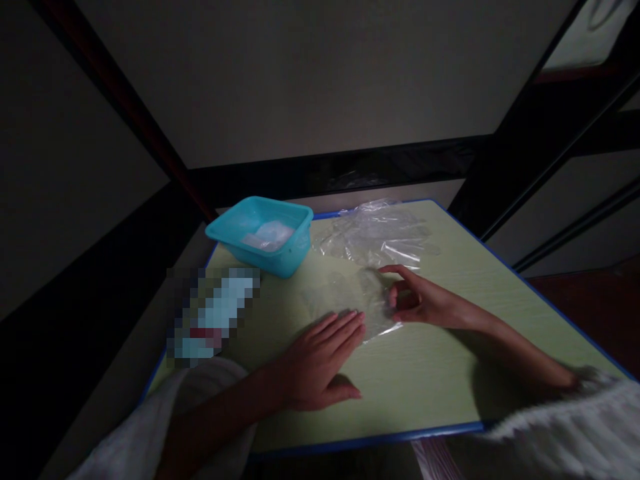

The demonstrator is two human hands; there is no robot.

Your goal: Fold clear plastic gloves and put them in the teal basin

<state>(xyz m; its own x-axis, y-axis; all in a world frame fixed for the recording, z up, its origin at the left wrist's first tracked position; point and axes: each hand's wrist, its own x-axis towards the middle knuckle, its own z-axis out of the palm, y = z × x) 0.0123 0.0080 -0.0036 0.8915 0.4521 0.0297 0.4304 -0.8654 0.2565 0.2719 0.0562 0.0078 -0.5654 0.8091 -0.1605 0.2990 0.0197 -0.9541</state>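
Observation:
A thin, clear plastic glove (pixel 345 293) lies spread on the table in front of me. My left hand (pixel 325 363) rests flat, its fingers stretched over the glove's near edge and the thumb apart. At the glove's right side, my right hand (pixel 415 297) has its fingers curled toward the thumb around the edge of the film. The exact pinch point is hard to make out. Behind the glove is a loose pile of clear plastic gloves (pixel 380 233), crinkled and shiny.
A turquoise plastic basket (pixel 293 257) with whitish, see-through plastic inside stands at the back left. Nearer on the left lies a blurred-out light-blue object (pixel 227 303). The pale table (pixel 425 400) has a blue edge, with a wall panel (pixel 320 80) behind it.

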